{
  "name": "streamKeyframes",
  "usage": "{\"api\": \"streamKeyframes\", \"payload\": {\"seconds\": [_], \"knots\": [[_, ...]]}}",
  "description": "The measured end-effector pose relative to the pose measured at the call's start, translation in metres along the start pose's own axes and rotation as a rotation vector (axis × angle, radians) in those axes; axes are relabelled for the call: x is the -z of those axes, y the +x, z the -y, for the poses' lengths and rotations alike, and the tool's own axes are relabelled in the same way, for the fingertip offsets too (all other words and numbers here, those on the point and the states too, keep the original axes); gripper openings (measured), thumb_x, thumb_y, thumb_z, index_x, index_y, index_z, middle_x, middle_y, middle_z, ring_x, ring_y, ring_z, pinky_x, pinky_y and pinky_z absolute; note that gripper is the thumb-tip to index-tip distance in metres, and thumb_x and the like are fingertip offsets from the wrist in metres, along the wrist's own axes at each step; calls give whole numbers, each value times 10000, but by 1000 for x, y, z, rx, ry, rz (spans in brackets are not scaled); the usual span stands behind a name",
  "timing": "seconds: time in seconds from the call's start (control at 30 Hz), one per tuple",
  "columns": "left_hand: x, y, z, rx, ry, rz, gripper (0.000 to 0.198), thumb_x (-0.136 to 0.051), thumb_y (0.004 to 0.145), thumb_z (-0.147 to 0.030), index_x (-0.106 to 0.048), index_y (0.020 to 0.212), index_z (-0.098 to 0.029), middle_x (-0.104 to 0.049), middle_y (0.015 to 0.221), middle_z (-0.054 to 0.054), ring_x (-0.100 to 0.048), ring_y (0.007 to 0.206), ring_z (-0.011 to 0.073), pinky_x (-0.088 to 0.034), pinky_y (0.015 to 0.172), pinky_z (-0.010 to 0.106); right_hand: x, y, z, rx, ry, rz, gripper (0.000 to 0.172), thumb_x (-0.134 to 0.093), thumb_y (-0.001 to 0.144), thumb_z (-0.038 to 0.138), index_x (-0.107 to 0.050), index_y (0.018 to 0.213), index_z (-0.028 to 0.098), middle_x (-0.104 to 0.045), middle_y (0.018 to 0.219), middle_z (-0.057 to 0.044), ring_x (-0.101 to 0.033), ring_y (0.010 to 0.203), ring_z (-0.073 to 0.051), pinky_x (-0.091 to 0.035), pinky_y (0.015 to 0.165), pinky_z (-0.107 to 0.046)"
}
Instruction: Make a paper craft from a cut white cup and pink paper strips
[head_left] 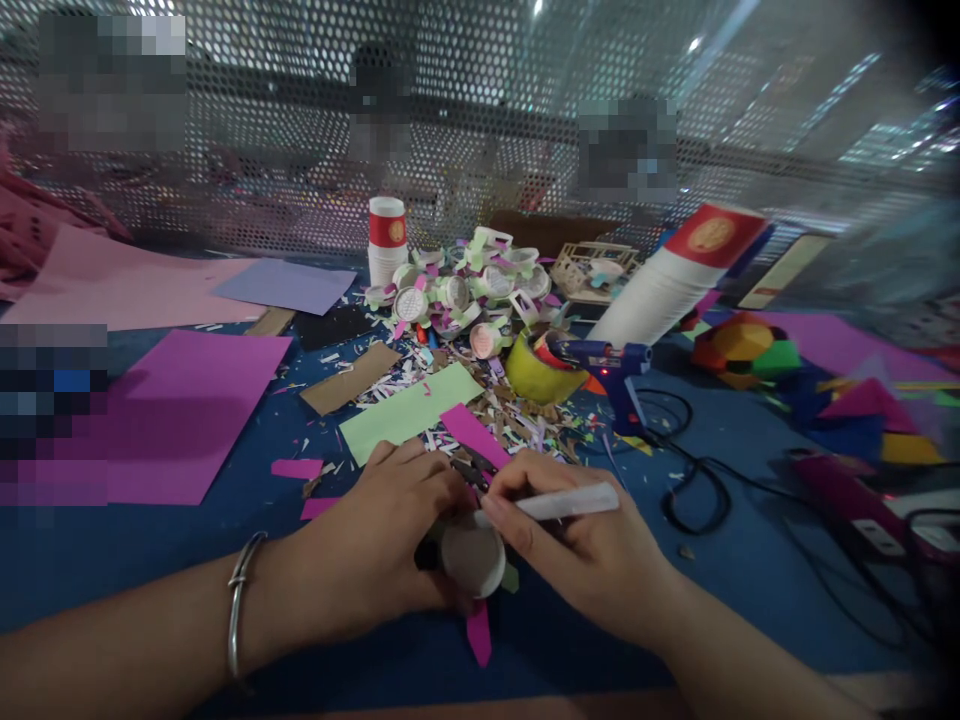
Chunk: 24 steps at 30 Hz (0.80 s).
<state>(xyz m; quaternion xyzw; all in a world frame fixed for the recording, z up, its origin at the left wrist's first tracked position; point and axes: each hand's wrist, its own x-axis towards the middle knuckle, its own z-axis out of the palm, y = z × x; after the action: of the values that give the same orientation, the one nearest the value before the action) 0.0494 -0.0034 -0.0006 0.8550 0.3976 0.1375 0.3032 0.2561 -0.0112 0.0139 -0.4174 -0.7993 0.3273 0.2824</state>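
Observation:
My left hand [401, 535] is curled around the side of a small round paper cup piece [474, 562], its grey-white disc face turned up. A pink paper strip [478, 635] sticks out below the cup piece, and a bit of green paper shows at its right. My right hand [577, 540] pinches a white pen-like stick [574, 502], whose near end meets the cup's upper rim; its tip is hidden by the fingers. Just beyond the fingertips lie dark-handled scissors or pliers [472, 468], partly covered, and a magenta strip [474, 435].
A heap of decorated cup pieces [457, 290] stands behind paper scraps. To the right are a blue glue gun [619, 375] on a yellow roll [541, 372], its looping cable [697, 500], stacked paper cups [660, 290] and a power strip [847, 500]. Magenta sheets [165, 420] lie left.

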Motion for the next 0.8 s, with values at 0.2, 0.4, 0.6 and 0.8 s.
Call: {"api": "streamKeyframes", "payload": {"seconds": [0.2, 0.4, 0.6, 0.8], "knots": [[0, -3, -2, 33, -62, 13, 467, -867, 621, -404, -616, 968, -218, -614, 982, 9, -532, 957, 264, -308, 819, 392, 5, -9, 1, 122, -212, -85, 179, -521, 934, 209, -568, 768, 165, -536, 600, 33, -487, 522, -81, -350, 514, -231], [-1, -2, -3, 5, -52, 3, 435, -818, 658, -400, -603, 988, -216, -604, 988, 18, -533, 955, 257, -324, 842, 411, 7, -13, 2, 200, -331, -106, 183, -503, 926, 158, -520, 745, 175, -516, 597, 33, -467, 512, -84, -344, 519, -242], [-1, -3, -2, -30, -51, -2, 398, -779, 702, -415, -592, 999, -226, -610, 999, 19, -540, 965, 253, -341, 855, 409, 11, -14, 5, 169, -304, -53, 205, -476, 921, 143, -483, 722, 189, -496, 578, 43, -462, 493, -81, -328, 497, -244], [-3, -3, -1, -16, -50, -23, 414, -791, 671, -394, -593, 996, -233, -615, 991, 13, -550, 957, 257, -338, 841, 418, 13, -11, 10, 65, -197, 58, 216, -448, 927, 167, -494, 717, 190, -484, 565, 48, -432, 474, -80, -303, 463, -243]]}}
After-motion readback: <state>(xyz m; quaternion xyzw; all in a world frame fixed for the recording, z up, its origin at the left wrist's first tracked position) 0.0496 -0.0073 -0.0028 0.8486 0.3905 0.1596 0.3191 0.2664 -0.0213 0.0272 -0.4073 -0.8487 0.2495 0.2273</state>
